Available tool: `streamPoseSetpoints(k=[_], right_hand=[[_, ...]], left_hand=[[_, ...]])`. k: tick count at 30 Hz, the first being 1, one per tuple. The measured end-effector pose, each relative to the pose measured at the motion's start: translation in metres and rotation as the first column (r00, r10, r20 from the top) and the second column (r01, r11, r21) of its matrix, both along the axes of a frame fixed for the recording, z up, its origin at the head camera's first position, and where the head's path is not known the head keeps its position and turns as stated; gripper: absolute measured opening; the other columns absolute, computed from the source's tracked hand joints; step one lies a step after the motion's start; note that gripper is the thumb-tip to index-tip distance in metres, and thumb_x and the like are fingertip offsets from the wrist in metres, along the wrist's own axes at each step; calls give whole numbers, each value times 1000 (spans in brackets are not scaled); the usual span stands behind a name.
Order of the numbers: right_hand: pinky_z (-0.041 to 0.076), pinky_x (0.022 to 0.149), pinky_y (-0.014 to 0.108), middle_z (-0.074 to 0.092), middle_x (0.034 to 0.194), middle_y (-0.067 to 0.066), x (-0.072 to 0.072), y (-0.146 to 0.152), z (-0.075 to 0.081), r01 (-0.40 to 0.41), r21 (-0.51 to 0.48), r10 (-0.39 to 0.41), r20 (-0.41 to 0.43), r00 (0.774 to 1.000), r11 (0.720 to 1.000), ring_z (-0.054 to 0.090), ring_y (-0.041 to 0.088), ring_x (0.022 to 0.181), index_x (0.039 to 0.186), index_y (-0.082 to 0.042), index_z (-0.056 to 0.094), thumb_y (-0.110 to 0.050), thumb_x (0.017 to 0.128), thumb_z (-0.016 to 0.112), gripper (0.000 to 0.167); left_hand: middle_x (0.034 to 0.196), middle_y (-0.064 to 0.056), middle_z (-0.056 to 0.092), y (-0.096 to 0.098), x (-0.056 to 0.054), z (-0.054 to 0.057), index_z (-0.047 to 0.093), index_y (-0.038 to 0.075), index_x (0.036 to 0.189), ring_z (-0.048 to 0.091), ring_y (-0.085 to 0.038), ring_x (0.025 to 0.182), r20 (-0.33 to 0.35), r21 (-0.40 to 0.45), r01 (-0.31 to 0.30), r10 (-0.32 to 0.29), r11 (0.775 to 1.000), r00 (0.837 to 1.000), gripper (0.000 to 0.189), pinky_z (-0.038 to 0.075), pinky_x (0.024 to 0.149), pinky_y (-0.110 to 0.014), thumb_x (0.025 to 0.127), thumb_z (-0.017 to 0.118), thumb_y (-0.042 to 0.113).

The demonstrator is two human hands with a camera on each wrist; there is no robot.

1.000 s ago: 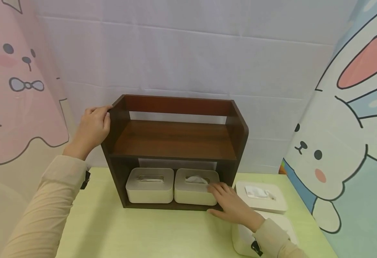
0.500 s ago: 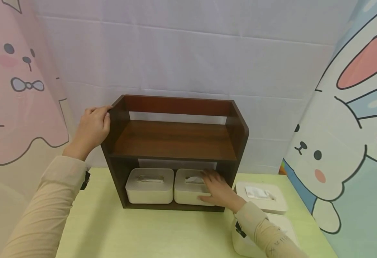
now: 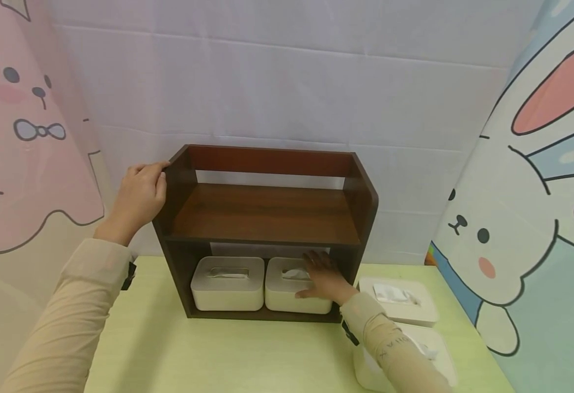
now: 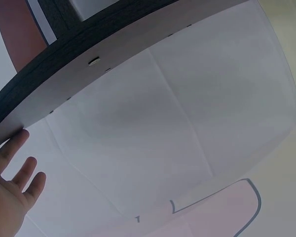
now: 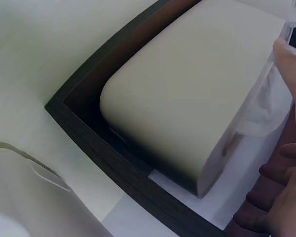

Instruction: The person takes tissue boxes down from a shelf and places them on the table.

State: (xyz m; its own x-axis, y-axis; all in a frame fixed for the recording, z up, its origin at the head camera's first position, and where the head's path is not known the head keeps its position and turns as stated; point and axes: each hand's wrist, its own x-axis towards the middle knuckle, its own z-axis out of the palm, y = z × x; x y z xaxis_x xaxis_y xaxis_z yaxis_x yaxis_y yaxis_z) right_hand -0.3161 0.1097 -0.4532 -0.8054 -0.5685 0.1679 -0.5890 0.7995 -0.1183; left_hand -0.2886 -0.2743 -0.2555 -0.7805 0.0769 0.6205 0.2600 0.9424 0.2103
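Observation:
In the head view, a dark brown two-tier shelf [image 3: 267,213] stands on the table. My left hand [image 3: 142,191] rests at the top edge of its left side panel; in the left wrist view, a fingertip touches the panel's outer face [image 4: 89,74]. On the lower tier sit two white tissue boxes side by side. My right hand [image 3: 321,277] reaches over the right tissue box [image 3: 292,297], fingers spread across its lid. In the right wrist view, the thumb [image 5: 288,64] lies at the lid's edge beside the tissue. The left tissue box [image 3: 228,297] stands untouched.
Right of the shelf, a flat white tissue box [image 3: 410,311] lies on the pale green table [image 3: 218,355]. In front of it stands another white tissue box [image 3: 436,355], partly behind my right sleeve. A white curtain [image 3: 277,82] hangs behind; printed curtains flank the table.
My right hand has moved left and farther back, from the right box's front corner onto its lid. The left hand, the shelf and the boxes show no clear movement.

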Motion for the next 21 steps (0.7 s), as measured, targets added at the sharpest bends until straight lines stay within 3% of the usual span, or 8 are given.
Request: streamPoseSetpoints(k=[10, 21], right_hand=[[15, 109, 58, 22, 148, 17, -22, 1, -14, 57, -43, -47, 194, 980, 997, 14, 42, 136, 143, -5, 22, -57, 61, 75, 111], [16, 110, 56, 18, 150, 18, -26, 2, -18, 61, -5, -57, 276, 959, 998, 14, 40, 138, 146, -6, 17, -61, 61, 73, 116]], left_hand=[[120, -27, 55, -1, 2, 0, 50, -3, 122, 42, -47, 109, -1, 1, 5, -5, 1000, 1000, 37, 31, 93, -60, 97, 29, 14], [121, -24, 55, 1, 1, 1, 50, -2, 124, 41, -47, 111, 10, 0, 2, -2, 1000, 1000, 38, 31, 93, -61, 97, 29, 16]])
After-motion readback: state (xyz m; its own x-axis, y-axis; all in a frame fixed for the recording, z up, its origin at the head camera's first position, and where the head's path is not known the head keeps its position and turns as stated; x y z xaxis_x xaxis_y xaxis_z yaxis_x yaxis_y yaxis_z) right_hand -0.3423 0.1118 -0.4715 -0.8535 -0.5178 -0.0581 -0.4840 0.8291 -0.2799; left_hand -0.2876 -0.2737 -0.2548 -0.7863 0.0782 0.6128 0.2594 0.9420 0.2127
